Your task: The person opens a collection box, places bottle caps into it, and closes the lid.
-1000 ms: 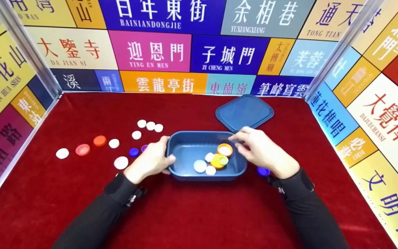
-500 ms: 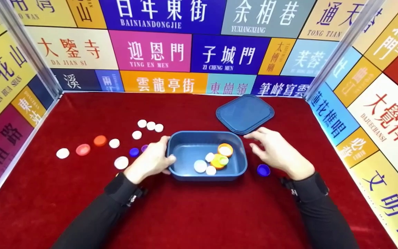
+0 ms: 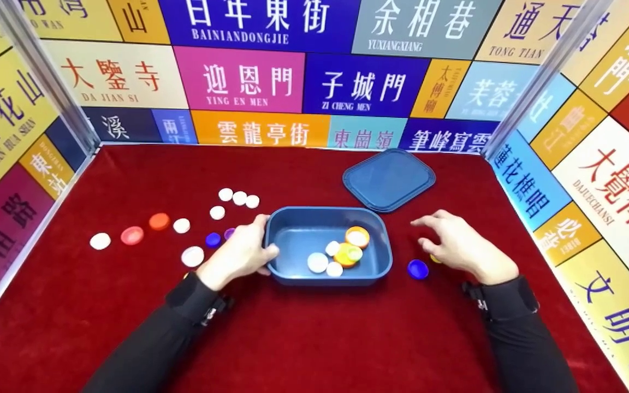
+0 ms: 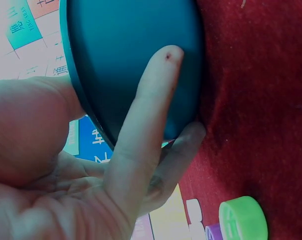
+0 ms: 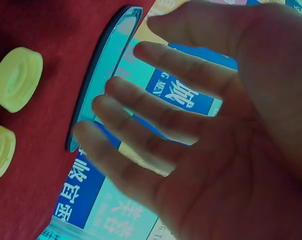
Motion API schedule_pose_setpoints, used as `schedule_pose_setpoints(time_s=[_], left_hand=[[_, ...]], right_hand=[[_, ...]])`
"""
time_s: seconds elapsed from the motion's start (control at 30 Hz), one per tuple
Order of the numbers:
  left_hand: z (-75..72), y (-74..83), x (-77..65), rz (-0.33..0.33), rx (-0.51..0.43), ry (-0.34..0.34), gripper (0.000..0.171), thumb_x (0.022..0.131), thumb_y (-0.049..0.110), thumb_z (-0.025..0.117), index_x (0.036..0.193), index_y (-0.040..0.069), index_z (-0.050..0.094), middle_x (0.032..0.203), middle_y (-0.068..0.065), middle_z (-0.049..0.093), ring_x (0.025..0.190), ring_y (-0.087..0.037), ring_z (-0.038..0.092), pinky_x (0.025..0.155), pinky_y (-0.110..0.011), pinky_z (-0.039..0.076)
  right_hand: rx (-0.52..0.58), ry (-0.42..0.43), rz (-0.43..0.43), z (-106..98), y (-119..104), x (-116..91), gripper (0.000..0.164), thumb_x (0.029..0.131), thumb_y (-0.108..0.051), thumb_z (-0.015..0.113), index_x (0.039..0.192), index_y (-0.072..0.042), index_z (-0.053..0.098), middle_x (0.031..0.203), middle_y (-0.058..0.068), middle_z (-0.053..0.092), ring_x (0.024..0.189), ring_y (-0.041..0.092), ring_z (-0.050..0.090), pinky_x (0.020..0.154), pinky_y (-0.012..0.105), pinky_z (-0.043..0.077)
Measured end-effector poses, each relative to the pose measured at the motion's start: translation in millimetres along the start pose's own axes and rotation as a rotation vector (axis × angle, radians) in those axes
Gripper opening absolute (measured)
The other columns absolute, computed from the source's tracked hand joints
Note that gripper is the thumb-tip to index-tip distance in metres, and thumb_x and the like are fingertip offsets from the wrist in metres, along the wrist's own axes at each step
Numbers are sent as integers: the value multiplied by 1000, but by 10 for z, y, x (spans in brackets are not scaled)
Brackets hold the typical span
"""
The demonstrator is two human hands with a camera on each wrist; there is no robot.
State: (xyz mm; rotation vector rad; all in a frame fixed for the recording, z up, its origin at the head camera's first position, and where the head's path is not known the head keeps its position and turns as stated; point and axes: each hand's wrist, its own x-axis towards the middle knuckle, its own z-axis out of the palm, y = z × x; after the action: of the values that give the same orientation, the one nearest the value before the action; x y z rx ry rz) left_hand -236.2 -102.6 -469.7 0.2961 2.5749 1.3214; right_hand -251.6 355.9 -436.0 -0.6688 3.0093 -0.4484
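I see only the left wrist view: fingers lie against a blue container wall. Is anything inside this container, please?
Observer: Yes. In the head view the blue container holds several bottle caps: white, orange and green.
Operator: Where is the right hand?
Observer: The right hand hovers open over the red cloth, to the right of the container, and holds nothing.
Operator: Is there a lid somewhere?
Observer: Yes. A blue lid lies flat on the cloth, beyond the container's far right corner.
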Motion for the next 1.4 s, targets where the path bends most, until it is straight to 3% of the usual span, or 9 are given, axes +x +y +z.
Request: schedule_pose_setpoints(time_s=[0.43,0.6,0.87,1.13,1.4], left_hand=[[20,-42,-31,-3,-18,9,66,105,2,73,165,-2,46,152,-32,70,86,-33,89,68,-41,74],[17,-40,-25,-6,-17,12,66,105,2,73,166,-2,46,152,-32,70,85,-32,88,68,-41,74],[15,-19,-14,-4,-12,9,67,105,1,74,166,-3,46,153,-32,69,88,-33,89,69,-42,74],[6,4,13,-7,-26,3,69,104,0,74,167,-2,45,154,-32,68,91,-36,89,68,-43,74],[0,6,9,1,-27,9,67,105,1,73,166,-3,45,152,-33,69,89,-35,89,67,-42,74]], right_hand=[[11,-138,175,-86,253,-142,53,108,-14,79,157,2,68,144,35,68,125,48,64,114,70,60],[33,-192,195,-109,311,-165,56,102,-4,79,156,3,68,145,34,68,127,49,62,114,72,60],[36,-198,157,-74,356,-137,52,93,4,84,144,3,77,129,27,77,113,43,66,102,63,66],[3,-158,159,-16,385,-113,38,90,4,88,128,3,80,121,26,77,109,40,67,100,64,66],[13,-149,173,3,404,-44,14,92,3,88,104,-1,81,95,14,76,89,28,67,82,46,64]])
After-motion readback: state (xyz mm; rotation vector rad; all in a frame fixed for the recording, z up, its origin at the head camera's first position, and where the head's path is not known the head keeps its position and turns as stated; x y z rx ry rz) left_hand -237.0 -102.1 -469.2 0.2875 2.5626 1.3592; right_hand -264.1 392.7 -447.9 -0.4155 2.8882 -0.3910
